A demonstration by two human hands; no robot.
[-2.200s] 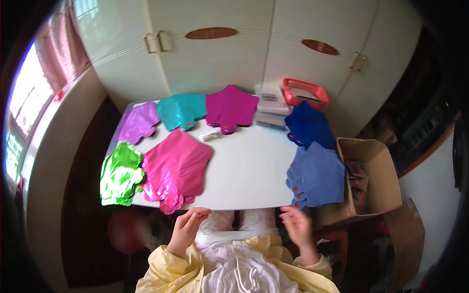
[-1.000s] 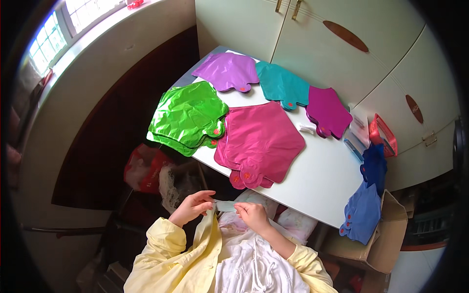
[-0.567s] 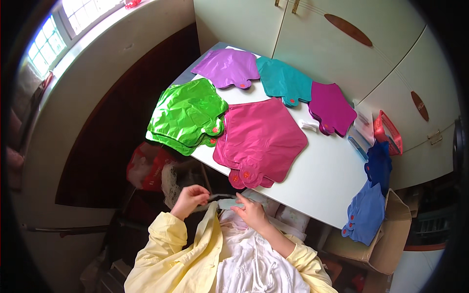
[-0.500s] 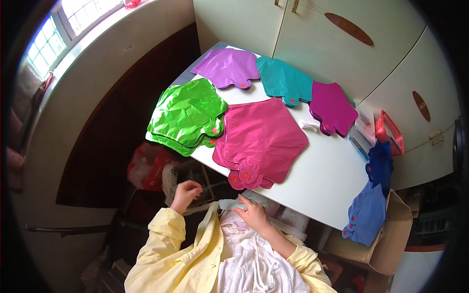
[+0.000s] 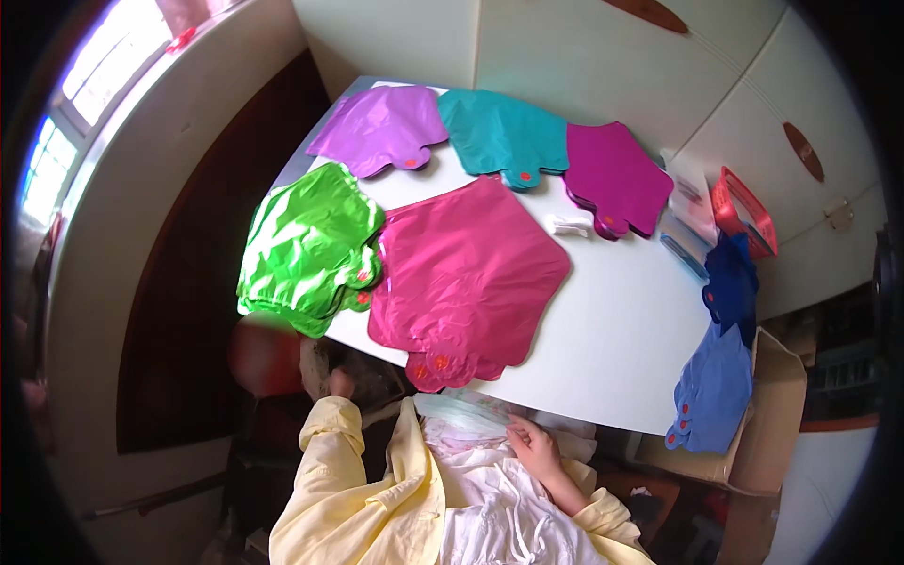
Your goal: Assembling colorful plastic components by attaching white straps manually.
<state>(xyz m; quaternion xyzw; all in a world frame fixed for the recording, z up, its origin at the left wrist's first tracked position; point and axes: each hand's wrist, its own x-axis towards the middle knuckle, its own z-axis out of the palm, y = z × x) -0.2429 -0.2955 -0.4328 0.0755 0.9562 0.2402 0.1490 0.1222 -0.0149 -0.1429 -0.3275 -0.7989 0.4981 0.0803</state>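
On our white table [image 5: 603, 348] lie flat foil balloons: green [image 5: 306, 250], pink [image 5: 466, 273], purple [image 5: 381, 130], teal [image 5: 499, 132] and magenta [image 5: 617, 177]. Two blue ones [image 5: 720, 363] sit near its right edge, beside a red basket [image 5: 746, 212] and a cardboard box [image 5: 772, 414].

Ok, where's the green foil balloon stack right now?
The green foil balloon stack lies at the white table's left edge, touching the big pink stack, below the purple one.

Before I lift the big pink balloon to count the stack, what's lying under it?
The big pink balloon lies on the white table. More pink edges peek out beneath its lower end, so it tops a stack. How many lie there is hidden; its left edge meets the green balloons.
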